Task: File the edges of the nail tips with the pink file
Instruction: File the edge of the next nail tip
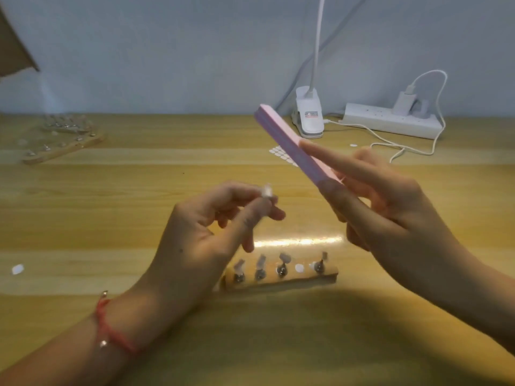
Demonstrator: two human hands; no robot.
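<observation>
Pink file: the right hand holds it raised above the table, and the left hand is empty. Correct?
Not quite. The head view shows the right hand holding the pink file above the table, but the left hand is not empty: it pinches a small nail tip.

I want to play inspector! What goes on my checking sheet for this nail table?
Surface: wooden table, lamp glare near the middle.
Job's things: pink file in the right hand; one nail tip pinched by the left hand; others stand on the near holder.
Clutter: more holders far left, white sticker dots, a white scrap.
Hands: both busy, apart, above the table.
Cables: white cable looping by the power strip; clip lamp beside it.
Surroundings: grey wall, cardboard top left.
</observation>
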